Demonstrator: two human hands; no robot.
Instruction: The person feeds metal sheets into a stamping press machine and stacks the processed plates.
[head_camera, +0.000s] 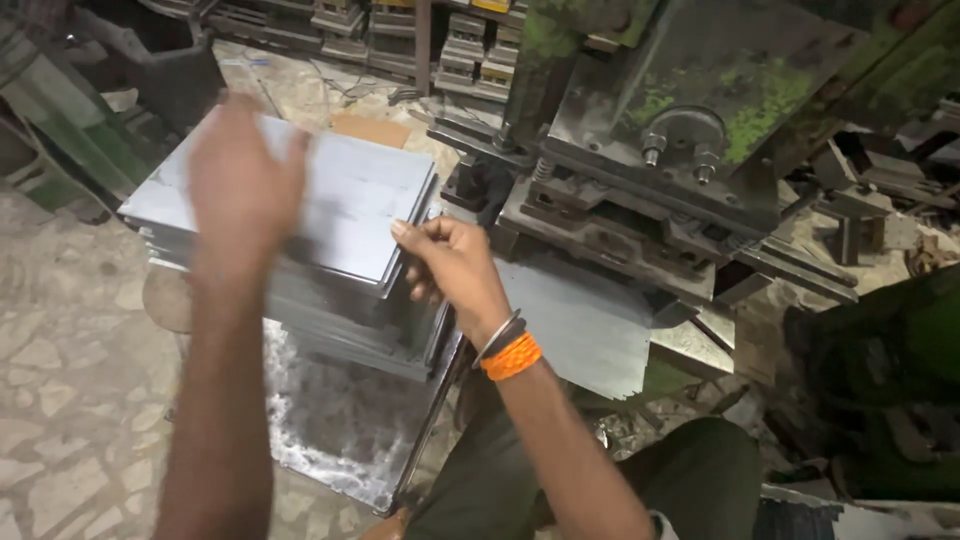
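Here, two hands (240, 190) (450, 262) on one sheet stack (370, 200)

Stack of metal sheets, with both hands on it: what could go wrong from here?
1. The right hand pinches the top edge of the stack of metal sheets; bare fingers on sheet edges could get cut.
2. The left hand is blurred above the uneven stack, so sheets might slide off.
3. The press stands close beside, a possible pinch hazard.
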